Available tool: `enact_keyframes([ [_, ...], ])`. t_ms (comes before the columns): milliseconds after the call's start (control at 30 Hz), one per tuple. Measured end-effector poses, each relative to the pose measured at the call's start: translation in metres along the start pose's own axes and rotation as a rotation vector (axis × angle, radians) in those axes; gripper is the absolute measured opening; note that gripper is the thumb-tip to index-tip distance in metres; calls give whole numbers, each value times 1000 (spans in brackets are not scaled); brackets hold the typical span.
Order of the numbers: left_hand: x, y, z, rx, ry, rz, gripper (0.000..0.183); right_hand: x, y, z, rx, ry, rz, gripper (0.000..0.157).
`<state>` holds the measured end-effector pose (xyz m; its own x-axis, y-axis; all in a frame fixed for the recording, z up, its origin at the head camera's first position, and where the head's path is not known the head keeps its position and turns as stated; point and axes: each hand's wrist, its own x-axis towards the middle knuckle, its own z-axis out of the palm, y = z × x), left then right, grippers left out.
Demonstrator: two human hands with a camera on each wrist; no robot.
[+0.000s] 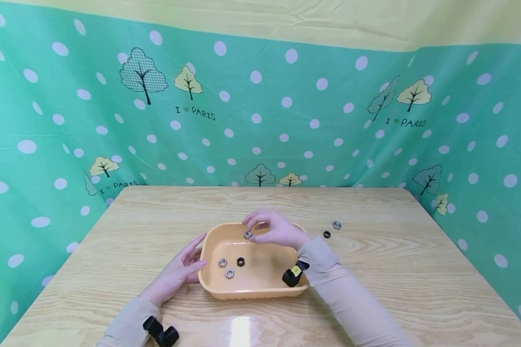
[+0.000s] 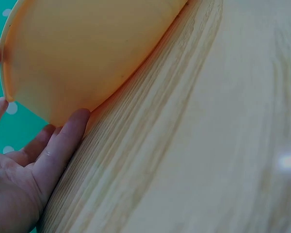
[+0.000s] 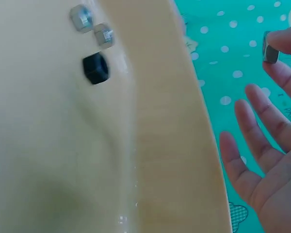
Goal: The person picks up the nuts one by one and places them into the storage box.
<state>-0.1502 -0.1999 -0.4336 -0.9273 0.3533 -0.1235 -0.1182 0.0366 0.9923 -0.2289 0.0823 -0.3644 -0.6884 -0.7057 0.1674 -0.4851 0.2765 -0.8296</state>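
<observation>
A pale orange plastic basin [image 1: 269,293] stands on the table. My left hand [image 1: 180,270] rests against its left end, with the thumb at the rim and the other fingers along the outer wall; the left wrist view shows these fingertips [image 2: 80,116] touching the basin. Over the basin's far side, my right hand [image 1: 278,230] pinches a silver hex nut [image 1: 248,235] between thumb and index finger, the other fingers spread in the right wrist view. Inside the basin lie two silver nuts [image 1: 223,262] and a black nut [image 1: 240,261], all toward its left half.
On the table to the right of the basin lie another black nut [image 1: 327,234] and another silver nut [image 1: 336,225]. The wooden table [image 1: 165,212] ends at a green dotted curtain [image 1: 260,120] at the back and sides.
</observation>
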Motion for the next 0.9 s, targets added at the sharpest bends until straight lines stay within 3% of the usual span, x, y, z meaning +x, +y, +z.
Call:
enact_keyframes([
  [200, 0, 1, -1, 5, -8, 4, 76, 2, 3, 2, 29, 6, -16, 15],
  [500, 0, 1, -1, 3, -3, 6, 76, 7, 6, 8, 37, -47, 34, 16],
  [900, 0, 1, 0, 5, 5, 7, 76, 11, 8, 22, -173, -182, 44, 9],
])
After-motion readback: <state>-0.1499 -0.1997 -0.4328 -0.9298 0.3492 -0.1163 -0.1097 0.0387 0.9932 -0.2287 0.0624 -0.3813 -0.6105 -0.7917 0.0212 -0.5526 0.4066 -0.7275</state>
